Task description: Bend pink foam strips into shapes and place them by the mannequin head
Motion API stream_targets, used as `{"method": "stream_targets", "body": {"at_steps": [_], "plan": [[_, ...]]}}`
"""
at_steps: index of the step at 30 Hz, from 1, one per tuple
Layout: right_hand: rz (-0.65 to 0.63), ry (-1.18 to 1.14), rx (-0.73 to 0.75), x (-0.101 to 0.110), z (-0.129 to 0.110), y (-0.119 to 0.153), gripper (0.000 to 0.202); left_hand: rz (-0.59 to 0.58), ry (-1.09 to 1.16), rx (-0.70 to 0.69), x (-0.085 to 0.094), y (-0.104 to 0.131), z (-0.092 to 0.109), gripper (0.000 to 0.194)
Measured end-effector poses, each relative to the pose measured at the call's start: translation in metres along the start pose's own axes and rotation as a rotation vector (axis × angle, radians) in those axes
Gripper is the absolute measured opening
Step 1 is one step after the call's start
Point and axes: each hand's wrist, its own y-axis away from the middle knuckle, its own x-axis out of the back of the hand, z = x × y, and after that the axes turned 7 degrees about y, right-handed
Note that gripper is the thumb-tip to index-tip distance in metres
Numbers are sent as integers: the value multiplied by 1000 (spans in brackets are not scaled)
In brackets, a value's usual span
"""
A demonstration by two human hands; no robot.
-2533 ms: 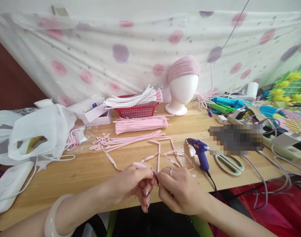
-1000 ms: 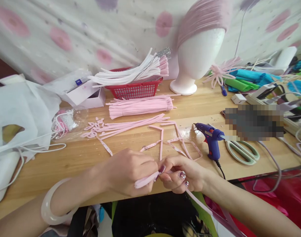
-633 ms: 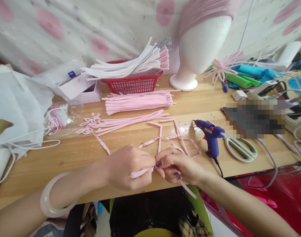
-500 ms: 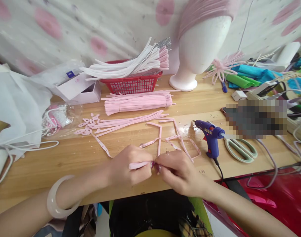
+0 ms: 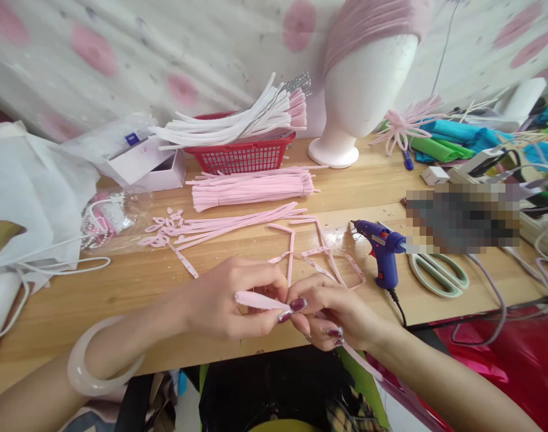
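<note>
My left hand pinches a pink fuzzy stem, one end of which lies across its fingers. Touching it at the fingertips, my right hand is closed on the same stem, and a pink length trails out below it toward the lower right. Where the two parts join is hidden by the fingers. Just beyond my hands, bent pink stems lie on the wooden table beside a pink measuring tape. Small pink loops and straight pink stems lie farther left.
A blue glue gun and scissors lie to the right. Behind stand a pink stem bundle, a red basket of white stems and a white foam head. Cables and a plastic bag occupy the left side.
My hands have turned and their fingers have shifted on the stem. My right hand now shows its fingertips, and the stem's trailing length has come into view below it.
</note>
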Motion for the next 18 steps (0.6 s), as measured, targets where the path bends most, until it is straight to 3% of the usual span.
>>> {"method": "stream_targets", "body": {"at_steps": [4, 10, 13, 16, 18], "plan": [[-296, -349, -304, 10, 4, -8, 14, -98, -205, -165, 0, 1, 8, 14], [-434, -425, -410, 14, 15, -12, 16, -91, -242, -205, -14, 6, 5, 23], [-335, -361, -300, 9, 16, -11, 14, -79, -91, -145, -16, 4, 0, 25], [-97, -195, -113, 2, 14, -6, 14, -52, 110, -10, -18, 0, -2, 22], [81, 18, 30, -4, 11, 2, 16, -13, 281, 162, -22, -1, -1, 19]]}}
